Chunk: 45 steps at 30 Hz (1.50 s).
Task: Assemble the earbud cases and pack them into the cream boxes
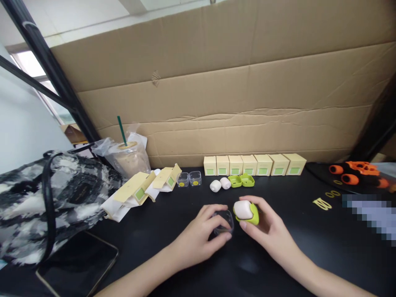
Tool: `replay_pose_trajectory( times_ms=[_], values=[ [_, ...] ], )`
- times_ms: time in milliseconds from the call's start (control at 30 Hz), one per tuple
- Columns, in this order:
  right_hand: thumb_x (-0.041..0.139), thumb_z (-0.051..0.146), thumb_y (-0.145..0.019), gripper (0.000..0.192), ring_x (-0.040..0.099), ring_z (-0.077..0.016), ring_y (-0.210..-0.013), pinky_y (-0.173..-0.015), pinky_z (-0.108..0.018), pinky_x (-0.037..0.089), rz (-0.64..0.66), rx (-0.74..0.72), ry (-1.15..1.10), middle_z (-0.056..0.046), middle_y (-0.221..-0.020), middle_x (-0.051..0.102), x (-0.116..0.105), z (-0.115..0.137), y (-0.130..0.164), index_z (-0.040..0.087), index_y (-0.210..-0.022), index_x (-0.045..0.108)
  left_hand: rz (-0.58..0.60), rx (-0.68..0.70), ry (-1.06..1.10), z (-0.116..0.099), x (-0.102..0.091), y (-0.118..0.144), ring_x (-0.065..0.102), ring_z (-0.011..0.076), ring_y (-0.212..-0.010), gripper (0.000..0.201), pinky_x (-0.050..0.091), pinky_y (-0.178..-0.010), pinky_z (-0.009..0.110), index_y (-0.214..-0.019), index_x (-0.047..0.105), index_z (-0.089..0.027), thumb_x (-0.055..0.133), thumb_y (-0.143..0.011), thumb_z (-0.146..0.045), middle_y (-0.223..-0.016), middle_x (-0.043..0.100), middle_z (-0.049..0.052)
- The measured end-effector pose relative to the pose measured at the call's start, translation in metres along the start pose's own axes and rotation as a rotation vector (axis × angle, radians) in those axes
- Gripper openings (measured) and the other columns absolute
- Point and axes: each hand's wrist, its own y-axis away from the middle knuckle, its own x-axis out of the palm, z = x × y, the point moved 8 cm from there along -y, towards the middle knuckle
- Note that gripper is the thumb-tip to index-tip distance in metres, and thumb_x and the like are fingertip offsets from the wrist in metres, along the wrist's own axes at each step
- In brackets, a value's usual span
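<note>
My right hand (266,229) grips a small white earbud case seated in a lime-green cover (246,211), held just above the black table (173,206). My left hand (202,235) is curled around a small clear plastic box (223,222) resting on the table, right beside the green cover. Behind my hands lie two more white cases (220,185), two empty green covers (241,180) and two small clear boxes (189,178).
A row of several small yellow cartons (254,165) lines the cardboard wall (216,103). Opened cartons (145,185) and an iced drink cup (131,159) stand at the left, with a black-and-white bag (46,198) and a phone (77,264). An orange tool (355,173) lies at the right.
</note>
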Motion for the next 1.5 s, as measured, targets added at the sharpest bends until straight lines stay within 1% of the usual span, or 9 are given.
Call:
replay_pose_trajectory(
  times_ms=[133,233,400,500,733,1033,1233,1400,1500],
  values=[
    [0.061,0.023,-0.08,0.043,0.059,-0.0169,-0.098,-0.081,-0.026,0.053,0.002,-0.06,0.085,-0.002,-0.108,0.05,-0.007,0.011,-0.002,0.031,-0.121,0.052,0.041,0.037,0.205,-0.01,0.014,0.004,0.044,0.0219,-0.128,0.012,0.035,-0.107,0.033,-0.09,0.059,-0.018,0.056,-0.08,-0.011,-0.136,0.041,0.012],
    [0.061,0.024,-0.083,0.053,0.058,-0.0172,-0.102,-0.087,-0.029,0.051,0.061,-0.115,0.149,-0.003,-0.114,0.049,-0.01,0.025,-0.007,0.034,-0.131,0.043,0.053,0.051,0.262,-0.013,0.017,0.006,0.047,0.0213,-0.124,0.015,0.037,-0.106,0.033,-0.089,0.056,-0.018,0.056,-0.077,-0.009,-0.128,0.044,0.012],
    [0.067,0.028,-0.08,0.042,0.063,-0.0186,-0.094,-0.085,-0.033,0.053,0.164,-0.121,0.24,-0.002,-0.108,0.06,-0.013,0.037,-0.012,0.031,-0.118,0.048,0.042,-0.004,0.449,-0.007,0.018,0.007,0.055,0.0207,-0.114,0.029,0.043,-0.1,0.039,-0.092,0.038,-0.022,0.063,-0.079,-0.017,-0.118,0.053,0.011],
    [0.065,0.03,-0.082,0.042,0.064,-0.0202,-0.094,-0.087,-0.036,0.052,0.227,-0.102,0.353,-0.003,-0.113,0.062,-0.008,0.038,-0.008,0.03,-0.122,0.05,0.018,-0.053,0.552,0.0,0.021,0.007,0.056,0.0216,-0.115,0.038,0.045,-0.099,0.042,-0.095,0.03,-0.023,0.065,-0.08,-0.019,-0.117,0.053,0.011],
    [0.065,0.023,-0.08,0.047,0.058,-0.0234,-0.105,-0.093,-0.039,0.046,0.387,-0.194,0.493,-0.005,-0.111,0.06,0.012,0.041,0.007,0.03,-0.125,0.054,0.014,-0.024,0.576,0.0,0.024,0.006,0.056,0.0222,-0.115,0.048,0.043,-0.1,0.044,-0.106,0.025,-0.023,0.065,-0.08,-0.019,-0.119,0.054,0.012],
    [0.061,0.014,-0.077,0.049,0.054,-0.0223,-0.107,-0.097,-0.04,0.042,0.433,-0.128,0.461,-0.005,-0.111,0.055,0.018,0.036,0.01,0.03,-0.124,0.054,0.025,0.015,0.565,-0.003,0.022,0.007,0.052,0.0216,-0.12,0.051,0.041,-0.104,0.043,-0.113,0.027,-0.022,0.065,-0.08,-0.016,-0.126,0.051,0.013],
    [0.061,0.018,-0.08,0.049,0.054,-0.0223,-0.108,-0.098,-0.04,0.042,0.449,-0.08,0.442,-0.005,-0.11,0.054,0.019,0.032,0.013,0.03,-0.126,0.053,0.025,0.01,0.553,-0.003,0.023,0.007,0.055,0.02,-0.114,0.047,0.043,-0.101,0.041,-0.111,0.028,-0.022,0.063,-0.081,-0.017,-0.122,0.052,0.012],
    [0.065,0.021,-0.079,0.047,0.053,-0.0241,-0.111,-0.1,-0.042,0.042,0.416,-0.066,0.423,-0.006,-0.113,0.056,0.017,0.03,0.01,0.031,-0.124,0.056,0.026,-0.021,0.572,-0.002,0.023,0.007,0.052,0.0231,-0.121,0.064,0.039,-0.104,0.045,-0.122,0.019,-0.024,0.065,-0.079,-0.016,-0.128,0.051,0.013],
    [0.065,0.019,-0.078,0.05,0.054,-0.0237,-0.11,-0.099,-0.042,0.042,0.418,-0.071,0.424,-0.005,-0.112,0.056,0.018,0.03,0.01,0.031,-0.125,0.056,0.031,-0.03,0.564,-0.001,0.024,0.007,0.052,0.0226,-0.121,0.066,0.039,-0.105,0.045,-0.124,0.017,-0.024,0.065,-0.08,-0.017,-0.13,0.05,0.014]
  ],
)
